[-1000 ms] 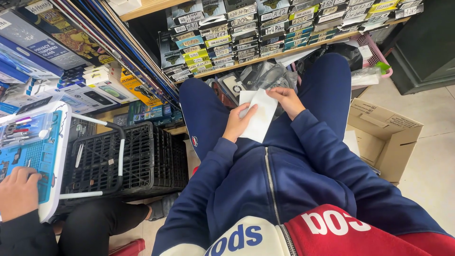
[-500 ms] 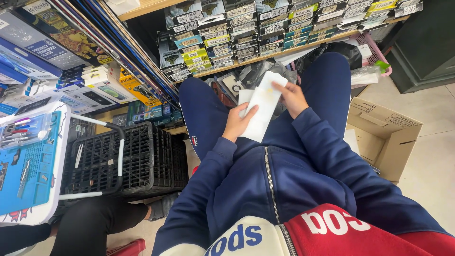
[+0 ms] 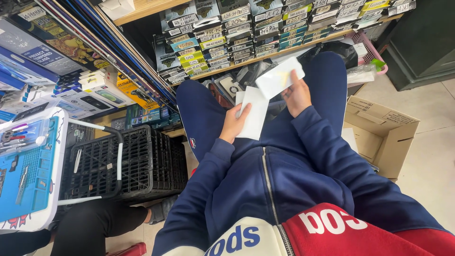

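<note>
My left hand [image 3: 233, 124] pinches a white packet [image 3: 254, 114] by its lower left edge, thumb on the front and the fingers hidden behind it. The packet sits above my lap between my knees, its long axis running up and down in the view with a slight lean to the right at the top. My right hand [image 3: 297, 95] grips a second white sleeve [image 3: 278, 77] by its lower right corner, raised above and to the right of the first. That sleeve lies tilted, its long axis climbing from lower left to upper right toward the shelf [image 3: 265, 50]. A faint yellow patch shows on it near my thumb. The two white pieces look just apart, though I cannot tell whether their near corners touch.

I cannot make out what either piece holds, and the right fingers are mostly covered by the sleeve. Behind my hands a heap of clear plastic packs [image 3: 237, 80] is blurred and partly blocked by the white pieces. The rows of small boxes [image 3: 222, 28] on the shelf run out of the top of the view. To my right a cardboard box [image 3: 379, 132] stands open on the floor. To my left a black crate [image 3: 128, 163] stands beside a blue tray [image 3: 28, 170], cut off at the edge, and another person's dark trouser leg [image 3: 95, 225] shows below them.
</note>
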